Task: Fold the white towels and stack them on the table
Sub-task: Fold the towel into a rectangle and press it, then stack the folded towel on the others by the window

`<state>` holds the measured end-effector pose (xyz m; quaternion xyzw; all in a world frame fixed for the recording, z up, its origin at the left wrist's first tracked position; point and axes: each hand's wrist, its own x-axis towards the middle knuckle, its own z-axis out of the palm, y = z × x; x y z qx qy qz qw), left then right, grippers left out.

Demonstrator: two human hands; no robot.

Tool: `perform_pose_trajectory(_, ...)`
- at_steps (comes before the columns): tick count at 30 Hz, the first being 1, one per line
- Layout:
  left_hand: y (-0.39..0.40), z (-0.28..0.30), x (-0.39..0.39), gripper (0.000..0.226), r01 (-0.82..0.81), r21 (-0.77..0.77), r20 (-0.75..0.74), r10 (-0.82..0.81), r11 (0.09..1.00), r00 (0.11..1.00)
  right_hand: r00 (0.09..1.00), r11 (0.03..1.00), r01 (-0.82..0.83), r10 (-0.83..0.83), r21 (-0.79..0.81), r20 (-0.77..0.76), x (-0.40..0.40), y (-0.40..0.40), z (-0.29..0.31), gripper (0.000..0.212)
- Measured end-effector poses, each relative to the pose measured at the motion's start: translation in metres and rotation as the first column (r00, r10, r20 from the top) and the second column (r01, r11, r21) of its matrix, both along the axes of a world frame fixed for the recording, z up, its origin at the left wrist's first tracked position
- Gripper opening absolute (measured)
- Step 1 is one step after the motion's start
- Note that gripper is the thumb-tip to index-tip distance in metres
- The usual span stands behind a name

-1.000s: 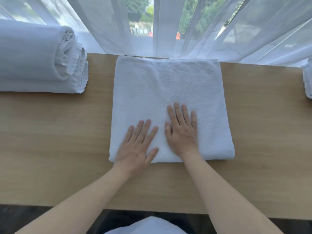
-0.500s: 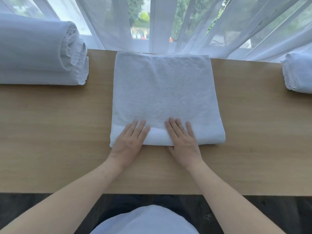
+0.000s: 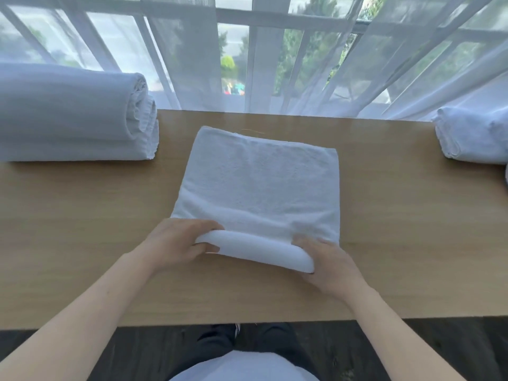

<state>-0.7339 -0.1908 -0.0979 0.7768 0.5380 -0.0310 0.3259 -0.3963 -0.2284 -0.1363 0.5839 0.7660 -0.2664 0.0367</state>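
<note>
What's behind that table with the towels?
Behind the table, sheer white curtains hang over a window with white bars; trees show through, blurred. What lies below the sill is hidden.

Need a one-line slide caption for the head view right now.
Both hands, left hand and right hand, grip the near rolled edge of the white towel on the wooden table.

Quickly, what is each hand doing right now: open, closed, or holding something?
Left hand: holds the rolled near edge of the white towel.
Right hand: holds the same roll at its other end.
</note>
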Motion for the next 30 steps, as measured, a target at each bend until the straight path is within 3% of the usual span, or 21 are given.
perform_pose_trajectory(3,0.006,0.005,-0.004,0.020,-0.019,-0.118,0.016,0.021,0.993,1.000,0.989,0.958,0.128,-0.143,-0.257,-0.039,0.004,0.020,0.024,0.022)
perform_pose_trajectory(5,0.014,0.012,-0.006,0.021,-0.053,-0.190,0.041,0.062,0.980,0.997,0.986,0.923,0.115,-0.150,-0.368,-0.067,0.003,0.039,0.042,0.026)
perform_pose_trajectory(11,0.054,0.039,-0.013,0.017,-0.071,-0.270,0.058,0.090,0.960,0.994,0.979,0.845,0.095,-0.174,-0.526,-0.102,0.005,0.089,0.079,0.017)
perform_pose_trajectory(15,0.091,0.057,-0.010,0.017,-0.005,-0.411,0.053,0.029,0.912,0.998,0.980,0.767,0.059,-0.165,-0.639,-0.107,0.007,0.123,0.097,0.033)
perform_pose_trajectory(18,0.113,0.055,-0.007,0.021,-0.053,-0.371,0.045,0.075,0.927,0.996,0.974,0.760,0.085,-0.199,-0.645,-0.106,0.008,0.142,0.098,0.031)
perform_pose_trajectory(21,0.119,0.048,-0.014,0.028,-0.235,-0.275,0.065,0.262,0.932,0.963,0.965,0.749,0.099,-0.232,-0.655,-0.120,0.011,0.153,0.088,0.030)
perform_pose_trajectory(23,0.111,0.039,-0.022,0.042,-0.402,-0.248,0.204,0.453,0.882,0.868,0.960,0.741,0.097,-0.246,-0.665,-0.134,0.012,0.160,0.083,0.028)
perform_pose_trajectory(26,0.090,0.024,-0.036,0.081,-0.572,-0.391,0.488,0.689,0.722,0.536,0.964,0.762,0.083,-0.225,-0.643,-0.141,0.011,0.177,0.079,0.029)
perform_pose_trajectory(28,0.074,0.011,-0.040,0.091,-0.525,-0.516,0.566,0.730,0.676,0.383,0.966,0.784,0.074,-0.209,-0.617,-0.151,0.010,0.194,0.078,0.031)
perform_pose_trajectory(30,0.061,0.000,-0.036,0.095,-0.433,-0.594,0.595,0.732,0.678,0.331,0.965,0.797,0.078,-0.211,-0.600,-0.155,0.010,0.210,0.077,0.030)
